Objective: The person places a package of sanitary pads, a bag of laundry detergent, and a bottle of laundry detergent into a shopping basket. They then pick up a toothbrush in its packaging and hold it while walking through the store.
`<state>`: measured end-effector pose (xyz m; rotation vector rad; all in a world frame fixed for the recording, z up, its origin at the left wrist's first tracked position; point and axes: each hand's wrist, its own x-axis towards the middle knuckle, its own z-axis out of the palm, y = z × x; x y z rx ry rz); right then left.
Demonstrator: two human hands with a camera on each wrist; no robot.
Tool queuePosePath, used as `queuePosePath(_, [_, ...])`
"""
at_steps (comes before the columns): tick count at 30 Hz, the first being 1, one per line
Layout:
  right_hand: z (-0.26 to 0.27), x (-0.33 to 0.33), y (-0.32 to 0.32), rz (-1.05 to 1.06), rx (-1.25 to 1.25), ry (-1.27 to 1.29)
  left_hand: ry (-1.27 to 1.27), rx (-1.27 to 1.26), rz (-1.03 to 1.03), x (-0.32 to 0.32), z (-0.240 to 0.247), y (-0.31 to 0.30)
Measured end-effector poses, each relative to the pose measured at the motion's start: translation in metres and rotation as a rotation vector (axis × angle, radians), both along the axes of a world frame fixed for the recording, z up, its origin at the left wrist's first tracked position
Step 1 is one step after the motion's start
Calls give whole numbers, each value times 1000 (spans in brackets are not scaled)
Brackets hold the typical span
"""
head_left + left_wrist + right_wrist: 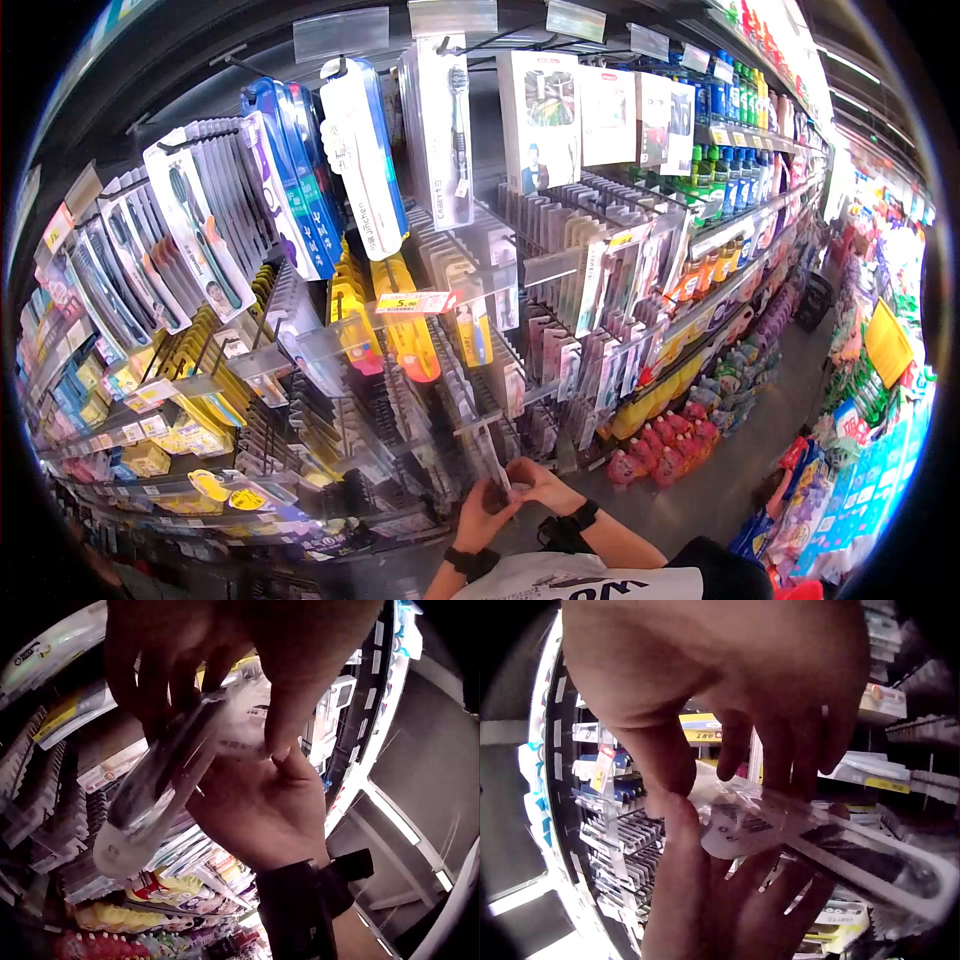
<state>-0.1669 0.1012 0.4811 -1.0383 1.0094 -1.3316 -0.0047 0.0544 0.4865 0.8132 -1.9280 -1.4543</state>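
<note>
Both hands hold one clear plastic blister package (870,859) with a white card and something dark inside, low in front of the shelf in the head view. The left hand (482,520) has its fingers bent round one side of it; the right hand (540,487) pinches it from the other side. In the left wrist view the package (150,802) slants down to the left, the left hand (225,652) above and the right hand (259,802) below. The right wrist view shows the right hand (720,667) with its thumb near the left thumb.
Rows of hanging packaged toothbrushes (200,225) fill the rack at left and centre. A yellow price tag (405,303) juts out in front. Bottles (735,180) line shelves further right. An aisle floor (700,505) runs between the rack and bagged goods (800,500) at right.
</note>
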Motion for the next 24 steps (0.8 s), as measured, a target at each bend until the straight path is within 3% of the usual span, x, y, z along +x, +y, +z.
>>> queuePosePath(6, [2, 8, -4, -7, 2, -35, 60, -58, 4, 4, -14, -10])
queuePosePath(14, [2, 10, -8, -21, -18, -18, 193, 127, -19, 2, -1, -5])
queuePosePath(17, [-3, 6, -5, -21, -7, -53, 114, 7, 11, -2, -23, -9])
queuePosePath(20, [-4, 4, -1, -48, -5, -105, 67, 22, -20, -6, -5, -5])
queuePosePath(24, [-13, 0, 4, -56, 9, -127, 111, 103, -38, -9, -17, -6])
